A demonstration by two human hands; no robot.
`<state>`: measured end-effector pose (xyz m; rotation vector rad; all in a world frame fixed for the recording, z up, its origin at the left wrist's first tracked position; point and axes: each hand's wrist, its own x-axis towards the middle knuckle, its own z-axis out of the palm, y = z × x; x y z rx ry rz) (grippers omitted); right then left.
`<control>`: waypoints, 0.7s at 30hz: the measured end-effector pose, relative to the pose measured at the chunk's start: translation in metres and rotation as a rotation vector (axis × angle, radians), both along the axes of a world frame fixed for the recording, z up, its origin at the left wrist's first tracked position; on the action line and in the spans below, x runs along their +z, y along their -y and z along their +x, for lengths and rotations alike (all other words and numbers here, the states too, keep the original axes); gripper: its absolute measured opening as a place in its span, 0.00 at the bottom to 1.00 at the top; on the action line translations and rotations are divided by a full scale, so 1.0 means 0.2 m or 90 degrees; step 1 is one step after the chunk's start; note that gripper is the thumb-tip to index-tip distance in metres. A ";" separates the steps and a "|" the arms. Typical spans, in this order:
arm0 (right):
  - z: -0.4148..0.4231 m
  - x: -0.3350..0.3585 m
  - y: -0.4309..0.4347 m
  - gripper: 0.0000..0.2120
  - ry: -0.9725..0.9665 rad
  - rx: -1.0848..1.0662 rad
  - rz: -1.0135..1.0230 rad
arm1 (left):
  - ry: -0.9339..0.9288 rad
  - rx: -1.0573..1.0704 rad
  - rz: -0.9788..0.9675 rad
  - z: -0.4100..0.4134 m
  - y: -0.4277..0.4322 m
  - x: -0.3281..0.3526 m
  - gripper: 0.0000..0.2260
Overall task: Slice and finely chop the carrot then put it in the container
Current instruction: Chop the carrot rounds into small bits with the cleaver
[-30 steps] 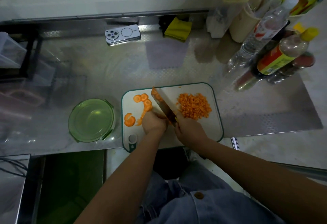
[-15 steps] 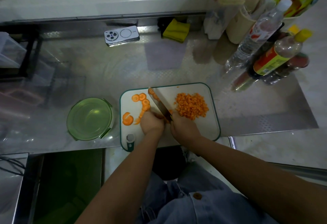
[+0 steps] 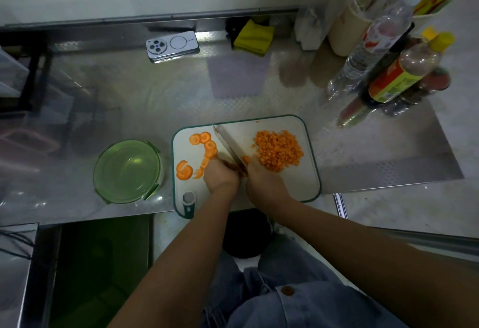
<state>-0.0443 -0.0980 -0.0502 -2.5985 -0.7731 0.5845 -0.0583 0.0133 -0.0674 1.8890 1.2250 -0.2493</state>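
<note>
Little had moved since the earlier frames. Both hands and the knife [image 3: 228,146] stayed in almost the same spot on the cutting board [image 3: 298,190], so the chopping was still going on. The left hand [image 3: 220,177] had its fingers curled down, holding a few carrot slices [image 3: 208,149] flat on the board right beside the blade. The right hand [image 3: 264,182] was wrapped round the knife handle, which was hidden under it. The blade ran from the hands up toward the far edge of the board, and its tip was close to that edge.

The board lay at the near edge of the steel bench [image 3: 155,110]. On the board's right half sat a big pile of chopped carrot [image 3: 278,150], cut into tiny bits. That looked like most of the carrot, already done. On the left half a curved line of round slices was left, and a small heap of slices [image 3: 184,169] lay near the board's left edge. These were sliced but not yet chopped small.

The green round container [image 3: 103,151] stood on the bench just beside the board's left edge. No carrot showed inside it.

So my guess was that the slicing was finished, the chopping was well past half, and the last step had not begun. The leftover slices needed chopping. Then all the bits needed to go into the container.
</note>
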 end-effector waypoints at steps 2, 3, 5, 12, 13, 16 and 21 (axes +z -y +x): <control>0.00 0.00 -0.01 0.13 0.002 -0.006 0.008 | 0.003 -0.002 0.009 -0.01 0.00 0.01 0.03; 0.00 0.01 -0.01 0.12 -0.001 -0.010 0.017 | 0.006 -0.005 0.015 -0.01 0.00 0.01 0.03; 0.00 0.02 0.00 0.14 0.005 -0.002 0.019 | 0.008 -0.012 0.020 -0.01 0.00 0.01 0.03; 0.08 0.02 0.03 0.16 0.003 -0.049 0.081 | 0.035 -0.049 0.051 -0.03 0.00 -0.01 0.07; 0.10 0.04 0.03 0.16 0.012 -0.069 0.113 | 0.044 -0.059 0.056 -0.03 0.00 -0.01 0.08; 0.17 0.07 0.06 0.12 0.021 -0.118 0.176 | 0.103 -0.096 0.061 -0.03 -0.01 0.03 0.07; 0.23 0.03 0.16 0.05 -0.002 -0.178 0.206 | 0.160 -0.327 0.226 -0.03 -0.07 0.06 0.11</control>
